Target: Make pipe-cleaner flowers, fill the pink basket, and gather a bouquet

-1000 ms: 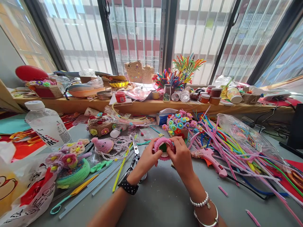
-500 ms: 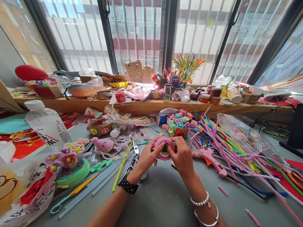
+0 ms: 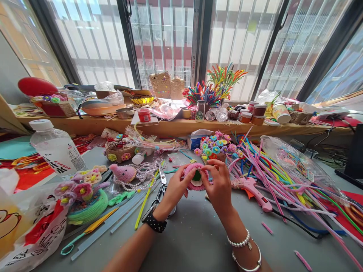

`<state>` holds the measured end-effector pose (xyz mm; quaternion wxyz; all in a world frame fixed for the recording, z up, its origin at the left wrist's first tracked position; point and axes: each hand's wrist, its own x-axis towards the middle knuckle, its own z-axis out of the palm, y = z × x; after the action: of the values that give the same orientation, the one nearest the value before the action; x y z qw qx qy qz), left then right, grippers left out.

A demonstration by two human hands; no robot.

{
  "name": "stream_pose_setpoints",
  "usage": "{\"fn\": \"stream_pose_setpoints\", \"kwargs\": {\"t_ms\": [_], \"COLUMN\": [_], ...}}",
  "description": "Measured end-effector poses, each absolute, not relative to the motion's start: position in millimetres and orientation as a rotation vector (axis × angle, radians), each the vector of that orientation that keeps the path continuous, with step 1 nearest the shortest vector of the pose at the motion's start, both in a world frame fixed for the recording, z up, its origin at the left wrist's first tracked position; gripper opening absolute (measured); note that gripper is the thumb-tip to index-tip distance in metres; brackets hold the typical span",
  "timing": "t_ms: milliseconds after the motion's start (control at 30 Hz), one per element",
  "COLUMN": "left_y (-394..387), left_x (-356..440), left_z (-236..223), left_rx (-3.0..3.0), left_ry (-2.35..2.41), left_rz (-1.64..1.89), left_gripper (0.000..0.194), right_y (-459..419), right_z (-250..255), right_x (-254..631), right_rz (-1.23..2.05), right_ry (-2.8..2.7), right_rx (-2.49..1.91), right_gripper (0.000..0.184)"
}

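Observation:
Between my hands is a round pink fuzzy craft piece [image 3: 196, 187], seemingly made of chenille stems, with a green and white middle. My left hand [image 3: 176, 192] grips its left side, thumb pressed near the centre. On the other side my right hand [image 3: 221, 186] pinches the rim with thumb and fingertips, some fingers raised. Fingers partly hide the piece. Scissors [image 3: 162, 177] lie beside my left hand, their handles partly behind my wrist. To the right of my right hand rests a pink glue gun [image 3: 253, 192].
Chenille stems [image 3: 263, 170] spread across the right. Clear glue sticks [image 3: 99, 226], a green basket with flowers [image 3: 90, 211] and a plastic bottle [image 3: 56, 149] stand or lie left. Pearl strings [image 3: 144, 176] and a pink figure [image 3: 124, 173] are nearby. Behind, the sill [image 3: 170, 130] carries jars.
My right hand's fingers have lifted and loosened a little from the rim, showing more of the green middle. My left hand stays nearly in place.

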<state>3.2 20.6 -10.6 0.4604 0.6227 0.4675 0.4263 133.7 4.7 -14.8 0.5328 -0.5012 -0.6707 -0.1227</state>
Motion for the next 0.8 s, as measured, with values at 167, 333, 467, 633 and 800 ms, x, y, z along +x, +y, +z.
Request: {"fn": "stream_pose_setpoints", "kwargs": {"t_ms": [167,333,467,633,800], "left_y": [20.7,21.6,20.7,20.3,23.6], "left_x": [3.1,2.3,3.9,3.3,-3.0], "left_z": [-11.3,-13.2,-11.4,-10.1,-6.6], "left_rx": [1.563,1.576,1.562,1.542,1.657], "left_ry": [1.116,1.121,1.106,1.147,1.267], "left_rz": [1.037,1.037,1.025,1.023,0.966], "left_gripper": [0.053,0.05,0.052,0.054,0.041], "right_y": [5.6,5.4,4.8,5.8,10.1], "right_z": [-16.0,-16.4,-16.0,-13.7,-14.8], "right_x": [135.2,135.7,135.3,137.4,142.0], "right_rz": [-0.33,-0.322,-0.309,-0.112,0.068], "right_ry": [-1.591,-1.608,-1.603,-1.652,-1.873], "right_rx": [-1.189,-1.187,-1.191,-1.172,-1.185], "right_gripper": [0.011,0.013,0.013,0.02,0.033]}}
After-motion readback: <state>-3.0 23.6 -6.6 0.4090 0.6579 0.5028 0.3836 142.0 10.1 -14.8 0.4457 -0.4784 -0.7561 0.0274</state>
